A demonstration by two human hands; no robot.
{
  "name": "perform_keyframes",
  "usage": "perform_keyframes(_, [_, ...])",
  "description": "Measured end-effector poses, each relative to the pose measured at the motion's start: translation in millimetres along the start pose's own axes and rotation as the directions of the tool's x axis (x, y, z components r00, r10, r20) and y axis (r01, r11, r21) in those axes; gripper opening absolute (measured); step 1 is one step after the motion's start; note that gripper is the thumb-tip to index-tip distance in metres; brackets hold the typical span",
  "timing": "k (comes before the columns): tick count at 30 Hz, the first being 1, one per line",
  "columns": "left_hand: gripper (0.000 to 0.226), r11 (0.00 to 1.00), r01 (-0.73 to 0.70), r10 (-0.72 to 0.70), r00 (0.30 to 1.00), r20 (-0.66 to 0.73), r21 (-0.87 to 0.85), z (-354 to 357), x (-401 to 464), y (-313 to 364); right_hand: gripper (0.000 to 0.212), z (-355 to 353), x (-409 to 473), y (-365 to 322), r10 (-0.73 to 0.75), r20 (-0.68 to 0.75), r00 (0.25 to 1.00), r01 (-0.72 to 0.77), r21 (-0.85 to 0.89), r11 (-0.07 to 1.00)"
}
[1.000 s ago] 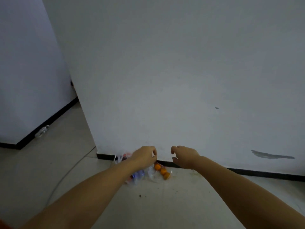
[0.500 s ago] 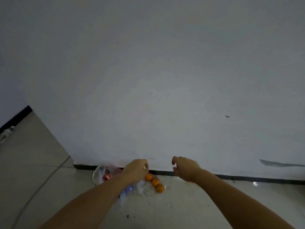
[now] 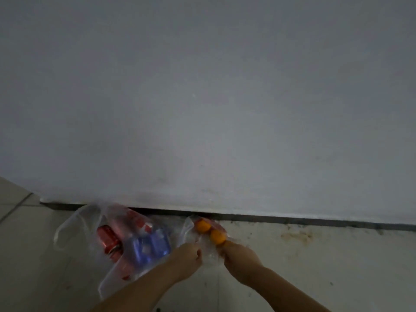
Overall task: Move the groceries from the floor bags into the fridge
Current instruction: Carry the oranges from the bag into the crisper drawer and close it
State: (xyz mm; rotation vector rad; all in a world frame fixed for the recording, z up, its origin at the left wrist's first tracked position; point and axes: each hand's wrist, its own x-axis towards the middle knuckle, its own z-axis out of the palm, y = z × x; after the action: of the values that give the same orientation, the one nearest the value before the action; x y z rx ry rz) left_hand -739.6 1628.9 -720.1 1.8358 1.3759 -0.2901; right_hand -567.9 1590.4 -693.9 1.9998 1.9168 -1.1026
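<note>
Groceries untouched on the floor: my left hand (image 3: 188, 255) and right hand (image 3: 238, 255) pinch the orange bag (image 3: 208, 255), cans bag (image 3: 135, 242) waiting, no fridge in sight.

The wall (image 3: 202, 97) is a plain pale grey-white with a dark grey skirting (image 3: 292, 220) along its foot, and the floor (image 3: 326, 266) is cream tile with brownish stains near the skirting and a few dark specks. One clear bag (image 3: 74, 224) shows red cans (image 3: 108, 238) with silver tops and a blue pack (image 3: 149, 245) marked with white. The other clear bag (image 3: 208, 253) shows two bright oranges (image 3: 202, 226) beside something red.
</note>
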Motion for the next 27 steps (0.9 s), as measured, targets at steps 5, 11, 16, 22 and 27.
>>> perform_keyframes(5, [0.033,0.949,-0.18,0.196,0.98,-0.036,0.259,77,151,-57,0.053,109,156,62,0.058,-0.038,0.998,-0.062,-0.124,0.99])
perform_keyframes(11, [0.052,0.762,-0.208,0.276,0.961,-0.017,0.613,95,252,-61,0.073,122,235,90,0.1,-0.004,0.995,-0.099,-0.198,0.975])
perform_keyframes(16, [0.063,0.672,-0.195,0.105,0.98,0.169,0.714,109,259,-78,0.088,159,239,96,0.027,0.073,0.997,0.0,-0.345,0.938])
perform_keyframes(22, [0.074,0.511,-0.384,0.419,0.892,0.167,0.769,90,247,-111,0.086,158,247,103,-0.073,0.03,0.997,0.079,-0.408,0.91])
perform_keyframes(27, [0.035,0.084,-0.51,0.596,0.714,0.367,0.856,96,243,-134,0.086,164,246,108,-0.111,-0.006,0.994,0.099,-0.402,0.91])
